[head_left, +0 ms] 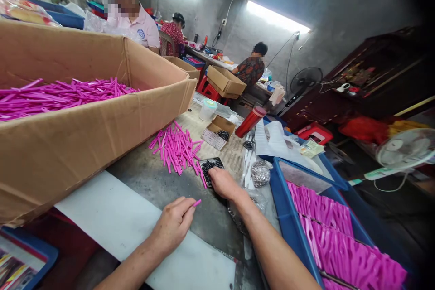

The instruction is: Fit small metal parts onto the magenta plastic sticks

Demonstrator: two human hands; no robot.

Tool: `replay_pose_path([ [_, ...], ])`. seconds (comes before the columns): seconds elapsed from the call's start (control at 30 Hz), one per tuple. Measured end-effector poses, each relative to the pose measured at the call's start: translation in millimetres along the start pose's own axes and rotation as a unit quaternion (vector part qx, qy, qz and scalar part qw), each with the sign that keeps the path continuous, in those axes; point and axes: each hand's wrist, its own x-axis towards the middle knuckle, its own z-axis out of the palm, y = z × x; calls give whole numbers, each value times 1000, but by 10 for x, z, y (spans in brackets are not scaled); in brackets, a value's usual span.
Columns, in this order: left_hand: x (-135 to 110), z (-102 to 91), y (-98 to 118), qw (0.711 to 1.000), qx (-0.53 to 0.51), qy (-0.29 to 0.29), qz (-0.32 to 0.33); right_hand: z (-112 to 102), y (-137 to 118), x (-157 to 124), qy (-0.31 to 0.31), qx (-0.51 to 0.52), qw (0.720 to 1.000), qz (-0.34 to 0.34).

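Observation:
My left hand (175, 224) is closed in a pinch on a slim pink plastic stick (197, 202), whose end pokes out past the thumb and forefinger. My right hand (222, 182) reaches into a small tray of tiny black parts (208, 166). Its fingers are bent together at the parts; whatever lies between the fingertips is too small to make out. Just left of the tray, a loose pile of pink sticks (176, 147) lies on the worktable, a few of them against the tray's edge.
A big cardboard box (102, 136) of pink sticks stands at left. On the right is a blue crate (287, 208) with rows of pink pieces. Behind the tray are a small carton (214, 138), a lidded tub (208, 109) and a red cylinder (250, 121). Several people sit farther back.

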Motion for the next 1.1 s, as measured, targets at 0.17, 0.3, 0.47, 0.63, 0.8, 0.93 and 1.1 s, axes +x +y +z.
replay_pose_path([
  [0.17,-7,20,-12,1000,-9,8,-1,-30,3,-31,43,65,997,12],
  [0.3,-6,0,-10,999,-22,24,-10,-98,-11,-133,85,139,987,13],
  [0.47,13,-49,21,998,-32,44,-35,-90,-168,-308,131,429,893,17],
  [0.63,34,-66,44,996,-49,54,-53,21,-473,-456,115,700,704,37],
  [0.8,12,-25,33,992,-79,48,-85,115,-700,-551,123,764,632,49],
  [0.93,-5,-2,31,989,-105,44,-96,179,-803,-581,140,780,606,65],
  [1.1,-8,-15,43,985,-136,48,-95,235,-901,-562,176,789,581,95],
])
